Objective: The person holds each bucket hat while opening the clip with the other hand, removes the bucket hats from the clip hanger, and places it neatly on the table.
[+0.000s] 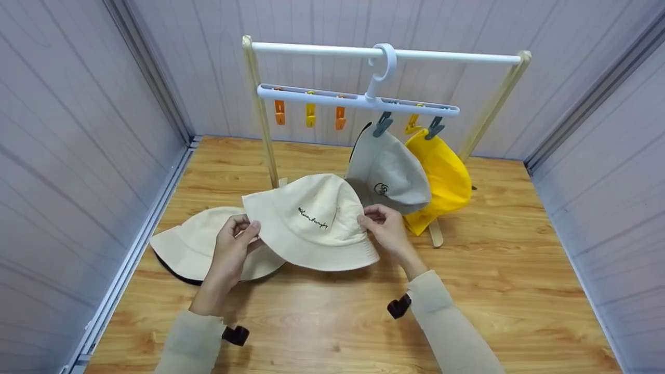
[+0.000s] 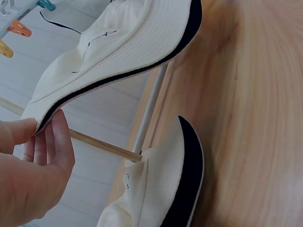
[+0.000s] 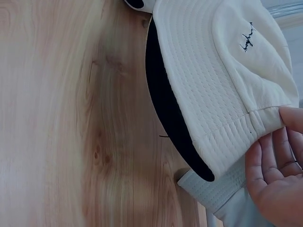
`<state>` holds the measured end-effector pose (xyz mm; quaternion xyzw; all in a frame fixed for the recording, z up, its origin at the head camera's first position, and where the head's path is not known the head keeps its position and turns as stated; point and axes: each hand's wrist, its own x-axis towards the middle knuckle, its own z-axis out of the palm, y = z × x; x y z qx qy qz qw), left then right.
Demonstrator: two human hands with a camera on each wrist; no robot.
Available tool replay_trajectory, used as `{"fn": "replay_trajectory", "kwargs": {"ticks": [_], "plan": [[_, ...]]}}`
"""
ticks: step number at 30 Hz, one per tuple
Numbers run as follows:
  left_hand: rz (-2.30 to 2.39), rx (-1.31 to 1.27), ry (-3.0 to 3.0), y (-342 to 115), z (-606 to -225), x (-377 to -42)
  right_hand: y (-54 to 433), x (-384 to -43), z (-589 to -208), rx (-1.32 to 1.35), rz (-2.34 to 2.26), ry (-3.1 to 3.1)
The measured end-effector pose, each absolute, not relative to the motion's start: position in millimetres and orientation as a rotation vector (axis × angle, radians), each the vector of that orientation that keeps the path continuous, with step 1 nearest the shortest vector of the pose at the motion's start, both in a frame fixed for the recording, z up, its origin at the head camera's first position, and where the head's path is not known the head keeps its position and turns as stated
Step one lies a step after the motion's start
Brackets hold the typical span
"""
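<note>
A cream bucket hat (image 1: 317,223) with dark stitched lettering is held up between both hands, its black lining showing along the brim in the wrist views. My left hand (image 1: 232,249) pinches the brim at its left end, thumb on top and fingers beneath. On the other side, my right hand (image 1: 387,228) pinches the hat near where the crown meets the brim. Behind the left hand a second cream bucket hat (image 1: 189,244) lies on the wooden floor, partly covered. A grey bucket hat (image 1: 389,166) and a yellow bucket hat (image 1: 447,171) hang clipped just beyond the right hand.
A white clip hanger (image 1: 322,98) hooks over the white bar (image 1: 457,56) of a wooden-legged rack. Orange clips (image 1: 340,114) and a yellow clip (image 1: 310,111) dangle empty on its left half. Pale panel walls (image 1: 78,130) enclose the sides and back.
</note>
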<state>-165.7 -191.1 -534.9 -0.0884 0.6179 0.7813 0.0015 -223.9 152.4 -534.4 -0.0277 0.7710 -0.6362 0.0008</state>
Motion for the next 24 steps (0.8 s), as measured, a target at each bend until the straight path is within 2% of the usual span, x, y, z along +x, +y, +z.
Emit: {"fn": "replay_trajectory", "kwargs": {"ticks": [24], "plan": [[2.379, -0.504, 1.925, -186, -562, -151, 141, -243, -549, -0.089, -1.660, 2.602]]}}
